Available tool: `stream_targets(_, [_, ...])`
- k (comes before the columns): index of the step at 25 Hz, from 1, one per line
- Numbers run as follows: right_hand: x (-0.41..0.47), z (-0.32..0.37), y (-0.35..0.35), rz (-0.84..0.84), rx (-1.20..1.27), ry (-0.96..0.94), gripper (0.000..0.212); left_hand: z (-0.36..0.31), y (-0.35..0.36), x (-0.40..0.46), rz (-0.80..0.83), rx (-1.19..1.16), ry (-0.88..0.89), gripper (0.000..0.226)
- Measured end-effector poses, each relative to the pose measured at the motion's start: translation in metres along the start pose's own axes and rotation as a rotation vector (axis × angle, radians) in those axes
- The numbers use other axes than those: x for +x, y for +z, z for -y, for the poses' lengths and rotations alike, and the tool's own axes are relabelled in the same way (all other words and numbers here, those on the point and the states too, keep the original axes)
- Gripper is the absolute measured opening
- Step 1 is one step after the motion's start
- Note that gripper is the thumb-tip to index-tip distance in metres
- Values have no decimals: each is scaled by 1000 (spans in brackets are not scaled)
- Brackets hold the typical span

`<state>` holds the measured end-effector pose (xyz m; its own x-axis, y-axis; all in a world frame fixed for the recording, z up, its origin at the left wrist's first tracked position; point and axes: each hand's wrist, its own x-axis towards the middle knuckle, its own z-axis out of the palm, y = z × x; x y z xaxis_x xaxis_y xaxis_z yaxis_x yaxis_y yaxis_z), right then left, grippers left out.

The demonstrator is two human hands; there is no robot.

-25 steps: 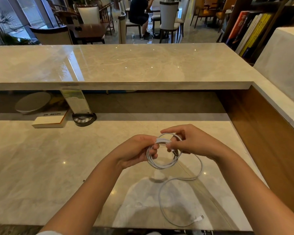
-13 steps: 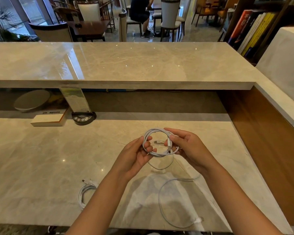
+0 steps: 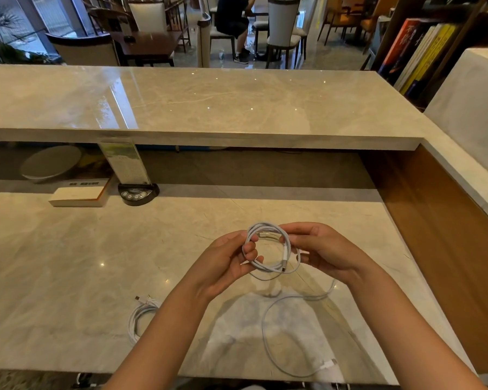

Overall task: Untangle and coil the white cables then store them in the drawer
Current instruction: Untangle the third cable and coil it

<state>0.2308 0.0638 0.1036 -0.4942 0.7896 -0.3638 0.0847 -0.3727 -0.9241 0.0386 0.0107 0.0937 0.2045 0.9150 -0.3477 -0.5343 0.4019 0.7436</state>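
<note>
Both hands hold a white cable coil point(image 3: 268, 267) above the marble desk point(image 3: 68, 277). My left hand point(image 3: 226, 263) pinches the coil's left side. My right hand point(image 3: 321, 249) grips its right side, fingers over the loops. A plug end lies across the coil. The cable's loose tail point(image 3: 268, 342) trails down onto the desk in a big loop and ends in a white plug point(image 3: 328, 364) near the front edge. A second white cable point(image 3: 140, 316), coiled, lies on the desk left of my left forearm. No drawer is in view.
A white box point(image 3: 78, 196) and a black round stand point(image 3: 138, 194) with an acrylic sign sit at the back left under the raised marble counter point(image 3: 209, 108). A wooden side panel point(image 3: 448, 235) bounds the right. Beyond the counter are chairs, tables and a seated person.
The coil has risen and been turned to face the camera, its loops gathered tighter. The view tilted down, so the second coiled cable on the left came into sight.
</note>
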Motion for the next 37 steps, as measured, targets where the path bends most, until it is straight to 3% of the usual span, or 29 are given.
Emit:
stream_targets(5, [-3, 7, -7, -99, -279, -1, 17, -7, -2, -5, -13, 73, 34, 29])
stream_targets(16, [0, -2, 12, -48, -383, -118, 27, -1, -2, -10, -24, -3, 14, 28])
stream_targets(21, [-4, 6, 21, -82, -229, -158, 32, 4, -3, -11, -68, 6, -11, 26])
stream_targets(24, [-11, 11, 24, -50, -552, -275, 41, 4, -1, -12, -88, 23, 1, 26])
stream_targets(27, [-10, 11, 30, -195, -994, -472, 16, 7, 3, -14, -81, 71, 6, 26])
stream_targets(30, [-9, 11, 32, -267, -1283, -660, 15, 9, 4, -15, -95, 76, 19, 26])
stream_targets(34, [-10, 8, 28, -178, -1369, -732, 18, 9, 4, -18, -96, 79, 12, 22])
stream_targets(37, [-8, 7, 30, -323, -1440, -890, 11, 8, 10, -20, -98, 98, 29, 24])
